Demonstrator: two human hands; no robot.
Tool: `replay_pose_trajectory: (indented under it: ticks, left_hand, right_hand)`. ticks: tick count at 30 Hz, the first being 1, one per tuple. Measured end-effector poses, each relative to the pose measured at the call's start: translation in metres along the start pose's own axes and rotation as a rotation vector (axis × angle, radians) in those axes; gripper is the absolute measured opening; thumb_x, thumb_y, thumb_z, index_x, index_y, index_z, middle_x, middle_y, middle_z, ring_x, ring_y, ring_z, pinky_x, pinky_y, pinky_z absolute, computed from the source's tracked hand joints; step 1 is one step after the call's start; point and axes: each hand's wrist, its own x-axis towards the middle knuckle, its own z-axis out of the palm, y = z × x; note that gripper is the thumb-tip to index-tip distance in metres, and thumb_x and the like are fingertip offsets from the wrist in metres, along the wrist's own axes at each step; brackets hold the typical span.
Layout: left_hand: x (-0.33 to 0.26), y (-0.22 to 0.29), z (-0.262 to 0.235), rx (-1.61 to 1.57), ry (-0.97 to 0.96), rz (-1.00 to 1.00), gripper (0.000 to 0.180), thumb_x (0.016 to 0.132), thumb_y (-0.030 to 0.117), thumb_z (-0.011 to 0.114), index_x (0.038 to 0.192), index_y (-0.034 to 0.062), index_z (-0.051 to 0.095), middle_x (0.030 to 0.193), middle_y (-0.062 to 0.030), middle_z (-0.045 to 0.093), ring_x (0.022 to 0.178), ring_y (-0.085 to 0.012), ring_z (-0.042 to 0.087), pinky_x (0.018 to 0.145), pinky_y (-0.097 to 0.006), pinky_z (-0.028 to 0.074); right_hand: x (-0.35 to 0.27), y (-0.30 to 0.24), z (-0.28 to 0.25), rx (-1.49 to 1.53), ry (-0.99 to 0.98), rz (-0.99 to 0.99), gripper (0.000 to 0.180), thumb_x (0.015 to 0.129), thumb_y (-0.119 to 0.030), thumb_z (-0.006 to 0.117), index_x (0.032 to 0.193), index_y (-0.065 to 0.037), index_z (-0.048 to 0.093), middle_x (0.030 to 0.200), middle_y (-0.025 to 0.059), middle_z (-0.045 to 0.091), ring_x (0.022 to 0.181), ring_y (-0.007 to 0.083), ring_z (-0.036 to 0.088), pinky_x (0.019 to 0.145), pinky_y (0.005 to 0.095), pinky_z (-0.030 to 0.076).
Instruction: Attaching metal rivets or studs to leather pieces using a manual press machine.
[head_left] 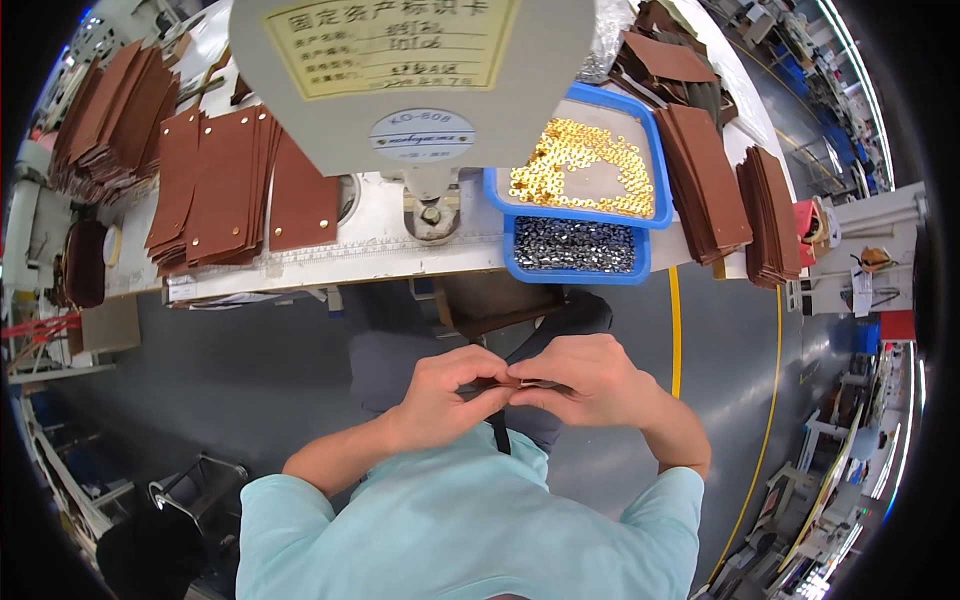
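Note:
Both hands meet above my lap, in front of the table. My left hand (440,388) is closed in a pinch, thumb and fingers on a thin brown piece (487,384) seen nearly edge-on. My right hand (585,380) pinches the same piece from the other side, its fingertips touching those of the left. Most of the piece is hidden by the fingers, so its kind cannot be made out. A black strap (501,432) hangs just below the hands, against the light blue shirt.
A pale machine head (320,125) overhangs the white table (400,257). Brown panels with gold studs (225,185) lie left, plain brown stacks (110,115) farther left, more stacks (700,180) right. One blue tray (660,195) holds gold fasteners; another blue tray (578,276) holds dark silvery ones.

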Motion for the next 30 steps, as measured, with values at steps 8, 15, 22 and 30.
replay_pose_trajectory:
  ticks: [8, 15, 22, 30]
  left_hand:
    - [-0.005, -0.003, 0.003, -0.127, -0.022, -0.132, 0.022, 0.090, 0.001, 0.074, 0.111, -0.0021, 0.072, 0.103, -0.0105, 0.072, 0.090, -0.0145, 0.072, 0.080, -0.028, 0.060]
    - [0.008, 0.010, 0.008, -0.092, -0.033, -0.205, 0.040, 0.086, 0.010, 0.083, 0.122, -0.0007, 0.069, 0.109, -0.0098, 0.073, 0.098, -0.0130, 0.070, 0.090, -0.028, 0.058]
    - [0.015, 0.009, 0.002, 0.053, -0.072, -0.215, 0.030, 0.084, 0.014, 0.085, 0.112, 0.0044, 0.077, 0.094, -0.0064, 0.078, 0.081, -0.0105, 0.071, 0.075, -0.027, 0.057]
    - [0.020, 0.006, -0.003, -0.036, -0.049, -0.289, 0.031, 0.082, 0.016, 0.088, 0.107, 0.0018, 0.078, 0.096, -0.0065, 0.079, 0.084, -0.0079, 0.070, 0.077, -0.025, 0.057]
  right_hand:
    - [0.001, 0.007, 0.002, 0.121, -0.021, 0.010, 0.033, 0.077, -0.009, 0.086, 0.108, -0.007, 0.075, 0.085, 0.0044, 0.074, 0.068, 0.0196, 0.068, 0.059, 0.0309, 0.053]
    - [-0.005, 0.008, 0.016, -0.070, 0.051, -0.064, 0.041, 0.080, -0.005, 0.081, 0.119, -0.008, 0.068, 0.086, 0.0039, 0.067, 0.073, 0.0233, 0.063, 0.065, 0.0360, 0.054]
    - [-0.004, 0.011, 0.025, -0.050, 0.147, -0.108, 0.045, 0.073, 0.001, 0.080, 0.116, -0.005, 0.067, 0.086, 0.0056, 0.068, 0.071, 0.0243, 0.061, 0.066, 0.0357, 0.051]
    - [0.002, 0.014, 0.028, 0.019, 0.195, -0.095, 0.034, 0.069, 0.017, 0.070, 0.097, -0.003, 0.065, 0.085, 0.0083, 0.070, 0.066, 0.0249, 0.062, 0.057, 0.0334, 0.050]
